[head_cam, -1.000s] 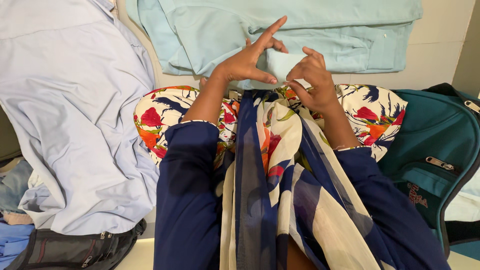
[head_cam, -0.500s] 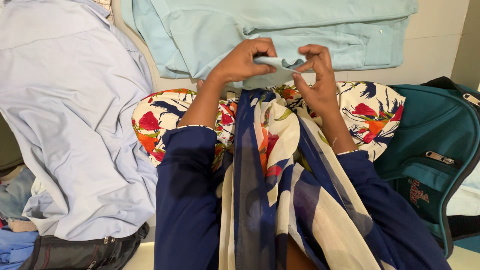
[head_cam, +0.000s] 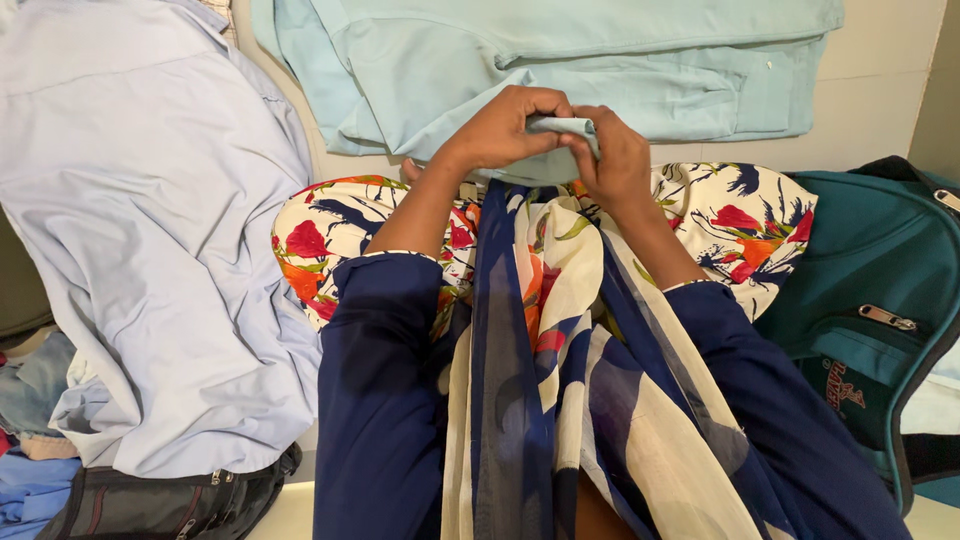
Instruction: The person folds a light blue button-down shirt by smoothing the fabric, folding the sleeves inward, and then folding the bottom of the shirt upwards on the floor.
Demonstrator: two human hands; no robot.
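My left hand (head_cam: pixel 505 128) and my right hand (head_cam: pixel 612 158) meet over my lap and pinch a small folded edge of pale mint cloth (head_cam: pixel 562 125) between their fingertips. That edge belongs to a mint garment (head_cam: pixel 600 60) spread flat on the pale surface beyond my knees. Both of my arms wear dark blue sleeves, and a blue and cream scarf (head_cam: pixel 540 330) hangs down my front over floral trousers (head_cam: pixel 320 240).
A large pale blue shirt (head_cam: pixel 140 220) lies spread to the left. A teal bag with zips (head_cam: pixel 880 310) sits at the right. A black bag (head_cam: pixel 170 500) and a heap of blue clothes (head_cam: pixel 30 450) lie at the lower left.
My left hand's fingers, spread a second ago, have curled shut on the cloth. Both hands have drawn together and bunched the mint edge between them.
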